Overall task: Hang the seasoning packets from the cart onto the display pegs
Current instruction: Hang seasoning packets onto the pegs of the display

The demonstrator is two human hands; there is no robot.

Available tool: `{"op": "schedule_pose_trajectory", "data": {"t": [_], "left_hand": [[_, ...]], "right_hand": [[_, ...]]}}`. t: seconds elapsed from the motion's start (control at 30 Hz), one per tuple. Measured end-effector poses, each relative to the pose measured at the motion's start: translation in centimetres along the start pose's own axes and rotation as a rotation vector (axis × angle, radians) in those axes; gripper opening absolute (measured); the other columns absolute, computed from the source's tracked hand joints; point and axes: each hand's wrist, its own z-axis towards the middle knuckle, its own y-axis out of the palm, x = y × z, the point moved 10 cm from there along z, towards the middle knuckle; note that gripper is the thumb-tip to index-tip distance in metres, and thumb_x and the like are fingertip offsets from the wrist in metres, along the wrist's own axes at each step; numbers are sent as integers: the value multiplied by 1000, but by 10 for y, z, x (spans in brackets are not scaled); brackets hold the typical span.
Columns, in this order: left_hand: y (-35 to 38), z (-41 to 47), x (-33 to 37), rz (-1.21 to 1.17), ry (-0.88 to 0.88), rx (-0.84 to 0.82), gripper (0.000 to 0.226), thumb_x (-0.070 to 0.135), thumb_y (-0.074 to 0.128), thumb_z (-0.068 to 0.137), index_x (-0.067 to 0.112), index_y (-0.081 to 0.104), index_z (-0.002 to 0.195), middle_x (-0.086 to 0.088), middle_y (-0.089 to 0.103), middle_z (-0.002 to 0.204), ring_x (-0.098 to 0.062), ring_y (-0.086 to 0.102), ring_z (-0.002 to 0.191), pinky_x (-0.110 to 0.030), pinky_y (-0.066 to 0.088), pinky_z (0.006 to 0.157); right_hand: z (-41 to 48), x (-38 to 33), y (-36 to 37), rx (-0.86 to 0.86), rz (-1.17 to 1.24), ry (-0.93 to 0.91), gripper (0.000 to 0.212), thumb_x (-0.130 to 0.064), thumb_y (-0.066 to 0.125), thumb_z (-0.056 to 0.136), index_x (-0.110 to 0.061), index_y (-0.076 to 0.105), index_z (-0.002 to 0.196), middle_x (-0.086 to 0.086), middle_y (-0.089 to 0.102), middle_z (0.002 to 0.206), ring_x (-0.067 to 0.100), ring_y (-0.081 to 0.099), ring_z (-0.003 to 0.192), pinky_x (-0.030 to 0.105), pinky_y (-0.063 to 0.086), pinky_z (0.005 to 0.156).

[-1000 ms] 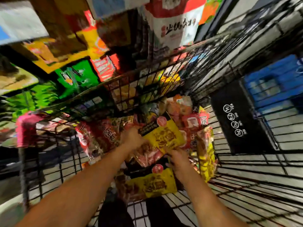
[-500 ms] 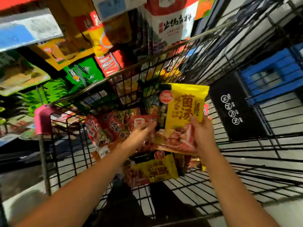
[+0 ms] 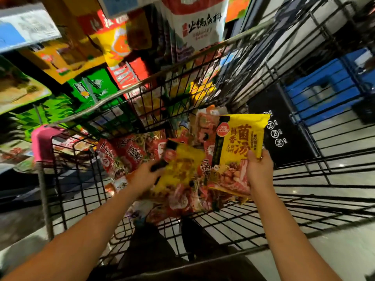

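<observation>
The right hand (image 3: 259,172) is closed around the lower right edge of a yellow packet (image 3: 240,147), thumb on its front, holding it upright above the cart (image 3: 129,90). The left hand (image 3: 145,176) has its fingers curled on the left edge of a second yellow packet (image 3: 182,169), which is tilted and blurred, low over the pile inside the cart. That makes two yellow packets in hand, one in each, side by side and just apart.

Beneath them lies a heap of red packets (image 3: 123,155), overlapping one another; at least three show printed fronts, but the full number cannot be told. The cart is black wire with one pink corner cap (image 3: 43,144) on its left post.

Beyond the cart's far rim, packets hang on the display: a large white packet (image 3: 195,23) at the top, green packets (image 3: 95,88) lower left, and yellow and red ones between them. A blue crate (image 3: 324,94) sits to the right, behind the cart's side.
</observation>
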Motion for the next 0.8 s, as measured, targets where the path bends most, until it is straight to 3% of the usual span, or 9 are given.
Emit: {"op": "schedule_pose_trajectory", "data": {"t": [0.07,0.13,0.2,0.33,0.43,0.5,0.63,0.7,0.8], "left_hand": [[-35,1,15,-237,-5,121,21,27,64,100,19,66,120,6,71,92,-8,72,77,-20,55,62],[-54,3,35,-418,-8,159,31,30,65,99,15,65,126,-2,76,107,-25,74,97,-37,61,80],[-54,8,60,-523,-5,132,31,34,65,99,20,67,126,-3,77,110,-27,75,98,-43,60,84],[-8,9,108,-545,-38,24,31,44,62,99,25,64,123,3,76,110,-18,74,97,-38,58,87],[31,13,128,-494,-80,-33,66,60,58,95,24,46,149,0,56,146,-27,54,133,-50,44,111],[55,17,141,-500,-88,-91,77,63,57,94,27,32,157,-1,41,159,-30,41,143,-54,36,116],[104,15,184,-529,-29,-219,50,45,54,103,32,32,146,11,54,134,-13,54,119,-36,42,101],[113,20,202,-473,50,-143,43,41,57,102,23,37,135,6,59,123,-15,60,112,-35,50,92],[133,29,225,-471,79,-158,42,45,63,98,23,38,124,-2,57,122,-24,59,115,-41,52,93]], "right_hand": [[-2,-8,-2,2,-13,-42,9,-20,50,108,-23,56,114,-4,64,100,20,61,95,35,45,86],[-4,-13,-2,-17,-26,-50,9,-20,49,108,-22,56,114,-9,63,97,19,61,94,34,43,85],[-5,-15,2,-51,-1,-33,18,-21,50,108,-17,59,123,-3,66,105,16,64,96,34,45,86],[-13,-9,19,-173,146,109,30,-24,56,105,-22,61,134,4,73,119,25,73,103,50,57,96],[-9,-16,15,-192,172,110,32,-27,55,105,-23,61,136,4,74,121,22,73,105,50,56,99],[-4,-24,6,-184,185,95,26,-33,53,107,-25,65,127,3,74,121,20,71,108,50,54,102],[-4,-45,2,-316,279,100,62,-68,68,86,-24,64,129,7,73,124,30,71,114,58,54,100],[-2,-54,-10,-310,232,84,60,-51,85,77,-25,62,126,4,76,117,26,74,105,53,59,93],[16,-62,-41,-269,187,30,42,-18,86,81,-24,65,117,4,79,104,21,77,90,48,62,86]]}}
